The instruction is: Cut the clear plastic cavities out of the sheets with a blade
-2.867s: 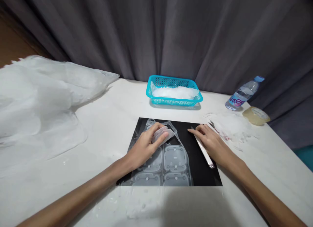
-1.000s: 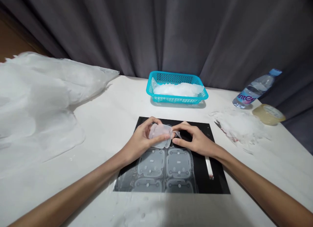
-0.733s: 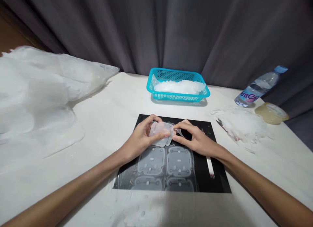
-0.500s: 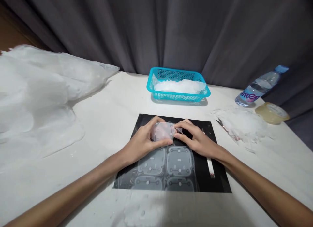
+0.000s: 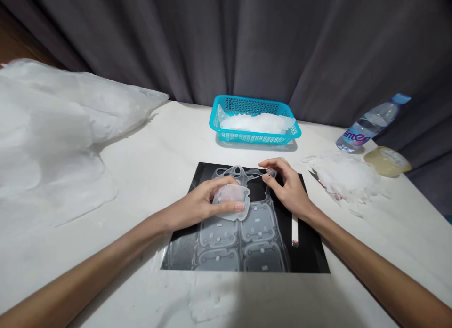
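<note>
- The frosted plastic panel [image 5: 233, 193] looks light and bendy to me, maybe a bit slippery; I'd take it by its rounded edges.
- It's whitish, see-through and notched at the rim, held above the black mat [image 5: 309, 255], over the moulded sheet [image 5: 259, 219].
- The left hand [image 5: 202, 203] grips it, thumb across the front.
- The right hand's [image 5: 291, 187] thumb and fingers seem to pinch the sheet's thin, loose border.
- Below that hand lies a white stick [image 5: 294, 230]; farther back, a blue basket [image 5: 254, 138].
</note>
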A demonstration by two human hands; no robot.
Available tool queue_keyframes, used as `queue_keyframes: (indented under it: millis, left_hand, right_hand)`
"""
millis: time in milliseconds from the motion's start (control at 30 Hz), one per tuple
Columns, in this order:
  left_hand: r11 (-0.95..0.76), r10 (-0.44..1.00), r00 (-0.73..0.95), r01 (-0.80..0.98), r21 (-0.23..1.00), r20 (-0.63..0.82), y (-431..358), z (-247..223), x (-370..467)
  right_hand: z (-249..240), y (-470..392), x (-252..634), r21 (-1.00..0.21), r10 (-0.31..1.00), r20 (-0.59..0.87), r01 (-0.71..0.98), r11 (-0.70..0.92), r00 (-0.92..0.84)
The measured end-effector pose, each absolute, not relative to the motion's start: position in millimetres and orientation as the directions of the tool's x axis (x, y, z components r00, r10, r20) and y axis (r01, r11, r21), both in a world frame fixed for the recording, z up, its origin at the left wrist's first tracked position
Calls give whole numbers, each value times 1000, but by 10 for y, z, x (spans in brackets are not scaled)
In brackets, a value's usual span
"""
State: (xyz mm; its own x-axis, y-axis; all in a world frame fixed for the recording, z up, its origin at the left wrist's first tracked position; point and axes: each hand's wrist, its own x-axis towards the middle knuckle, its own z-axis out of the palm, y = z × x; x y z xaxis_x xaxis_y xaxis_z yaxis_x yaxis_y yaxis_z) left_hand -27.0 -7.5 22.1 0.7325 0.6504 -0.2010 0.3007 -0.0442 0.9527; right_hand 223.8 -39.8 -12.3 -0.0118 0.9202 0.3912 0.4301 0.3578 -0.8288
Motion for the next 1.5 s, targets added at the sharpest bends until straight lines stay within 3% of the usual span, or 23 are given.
queue_keyframes:
  millis: [100,267,467,733,900,1500]
  left_hand:
    - [-22,659,729,263,965,-184,-85,208,-259]
    - [-111,702,710,181,977,-52,-81,158,-268]
    - [-171,713,701,143,975,22,-99,144,-304]
    - [-414,712,653,95,905,257,-256,139,-312]
    - [-418,707,647,55,907,287,-274,124,-317]
    - [-277,705,700,126,953,112,-233,166,-293]
  right_hand:
    - [-16,-547,2183,-703,839,544,536,467,-17]
    - [23,-713,2022,-592,781,562,528,609,-271]
    - [-26,-771,1994,-468,665,718,566,679,-204]
    - [-9,-848,2027,-252,562,775,673,696,-290]
    - [-33,-836,2035,-226,525,803,669,708,-284]
    - [-31,-852,2030,-216,513,816,680,701,-269]
